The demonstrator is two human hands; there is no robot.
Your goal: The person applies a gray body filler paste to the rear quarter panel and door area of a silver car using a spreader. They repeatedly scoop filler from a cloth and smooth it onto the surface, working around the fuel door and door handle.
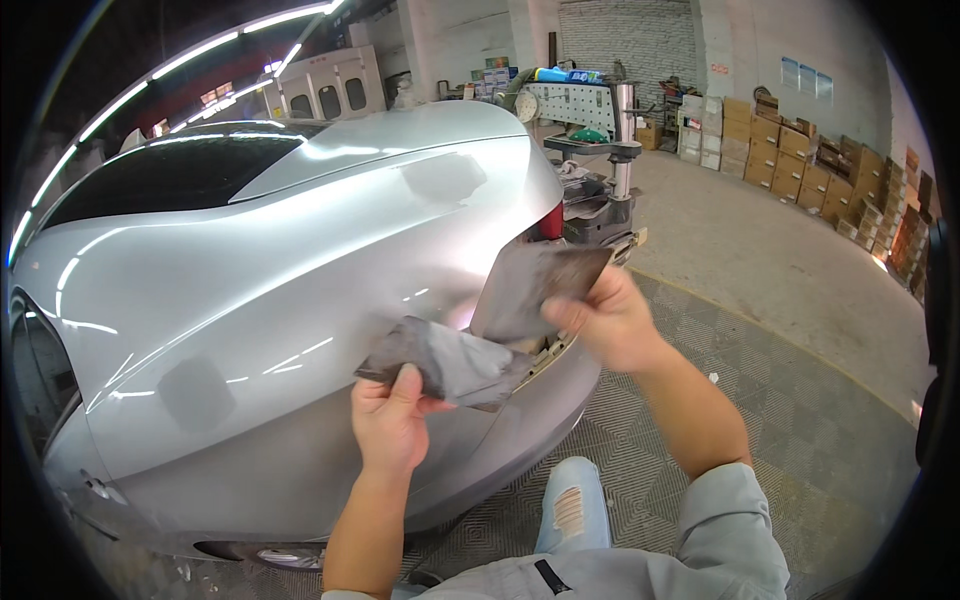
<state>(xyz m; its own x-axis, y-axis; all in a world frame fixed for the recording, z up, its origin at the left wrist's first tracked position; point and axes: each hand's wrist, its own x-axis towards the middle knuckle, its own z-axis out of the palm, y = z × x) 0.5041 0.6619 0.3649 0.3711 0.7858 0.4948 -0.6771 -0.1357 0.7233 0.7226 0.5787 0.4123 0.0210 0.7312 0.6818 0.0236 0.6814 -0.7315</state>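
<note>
Your left hand (388, 420) pinches 1 worn grey abrasive sheet (440, 360) at 6 o'clock while your right hand (610, 322) grips a second sheet (530, 290) at 3 o'clock, both lifted off the silver car panel (300, 300), seemingly to separate them.

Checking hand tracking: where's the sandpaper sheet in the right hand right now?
Head view, right of centre: the right hand holds the sandpaper sheet up by its edge, just below the silver car's red tail light.
</note>
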